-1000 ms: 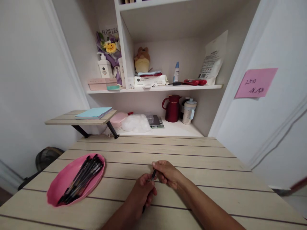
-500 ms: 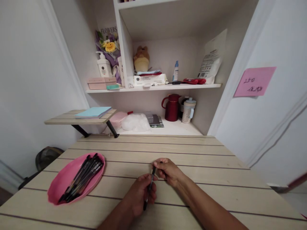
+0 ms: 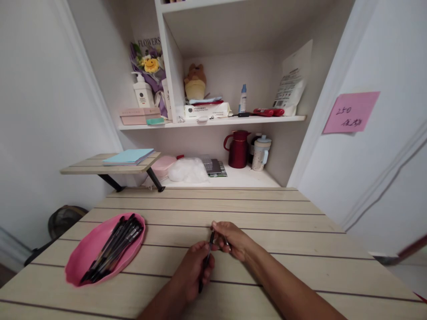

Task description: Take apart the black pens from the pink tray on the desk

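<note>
A dark pen [image 3: 206, 262] stands at a slant above the table, its lower tip pointing toward me. My left hand [image 3: 193, 271] is closed around the pen's middle. At the pen's upper end, my right hand [image 3: 233, 240] pinches it between thumb and fingers. Something small and shiny shows among the curled fingers of that hand; what it is I cannot make out. To the left, a pink oval tray [image 3: 78, 258] holds a bundle of several similar pens [image 3: 116, 249], lying lengthwise in a heap.
Wooden slats form the table [image 3: 283, 275]. A small raised shelf [image 3: 73, 169] carrying blue paper [image 3: 128, 156] stands at the back left. Behind the table, white shelves hold a red jug [image 3: 238, 150], a speckled cup [image 3: 260, 155] and a plastic bag [image 3: 188, 171].
The right fingers have shifted around the pen's upper end, and a small shiny piece now shows among them. My left hand keeps its hold on the pen. The view has shifted slightly.
</note>
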`<state>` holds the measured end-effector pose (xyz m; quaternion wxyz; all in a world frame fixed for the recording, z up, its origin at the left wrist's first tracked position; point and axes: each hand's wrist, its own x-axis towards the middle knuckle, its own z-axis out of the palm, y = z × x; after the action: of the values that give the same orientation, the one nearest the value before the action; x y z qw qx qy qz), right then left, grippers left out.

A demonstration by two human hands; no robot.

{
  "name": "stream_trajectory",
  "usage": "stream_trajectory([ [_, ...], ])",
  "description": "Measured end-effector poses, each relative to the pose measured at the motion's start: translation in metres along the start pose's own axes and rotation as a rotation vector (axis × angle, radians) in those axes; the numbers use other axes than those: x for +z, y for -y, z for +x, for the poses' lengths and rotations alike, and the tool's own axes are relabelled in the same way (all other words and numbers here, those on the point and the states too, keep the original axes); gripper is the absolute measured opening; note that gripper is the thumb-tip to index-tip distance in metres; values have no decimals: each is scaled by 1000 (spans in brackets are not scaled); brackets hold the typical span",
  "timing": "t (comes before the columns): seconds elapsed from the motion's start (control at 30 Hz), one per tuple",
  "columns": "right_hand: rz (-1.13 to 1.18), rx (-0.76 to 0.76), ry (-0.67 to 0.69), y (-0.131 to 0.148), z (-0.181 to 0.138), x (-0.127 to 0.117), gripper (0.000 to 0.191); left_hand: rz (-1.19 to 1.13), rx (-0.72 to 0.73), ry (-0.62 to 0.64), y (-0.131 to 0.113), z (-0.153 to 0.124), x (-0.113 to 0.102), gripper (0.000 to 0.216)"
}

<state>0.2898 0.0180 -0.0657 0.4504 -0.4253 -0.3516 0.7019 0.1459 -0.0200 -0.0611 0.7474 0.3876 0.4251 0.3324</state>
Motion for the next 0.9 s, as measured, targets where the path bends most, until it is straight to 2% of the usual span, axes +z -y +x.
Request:
stream_trajectory([
  [0.1, -19, -14, -16, 1, -1, -1, 29, -17, -32, 24, 0, 0, 0, 29],
  [0.23, 88, -8, 68, 2, 0, -2, 28, -56, -54, 59, 0, 0, -1, 26],
  [0.33, 76, 27, -11, 0, 3, -3, 29, -48, -23, 39, 1, 1, -1, 25],
  [0.43, 33, -13, -97, -1, 5, -4, 24, -36, -31, 34, 1, 0, -1, 25],
  [0.53, 86, -77, -73, 3, 4, -7, 19, -32, -71, 49, 0, -2, 0, 26],
  [0.63, 146, -72, -43, 7, 3, -8, 15, -11, -83, 51, 0, -3, 0, 26],
  [0.9, 169, -153, -208, 18, 4, -14, 4, 165, -70, 78, -1, -2, -4, 31],
])
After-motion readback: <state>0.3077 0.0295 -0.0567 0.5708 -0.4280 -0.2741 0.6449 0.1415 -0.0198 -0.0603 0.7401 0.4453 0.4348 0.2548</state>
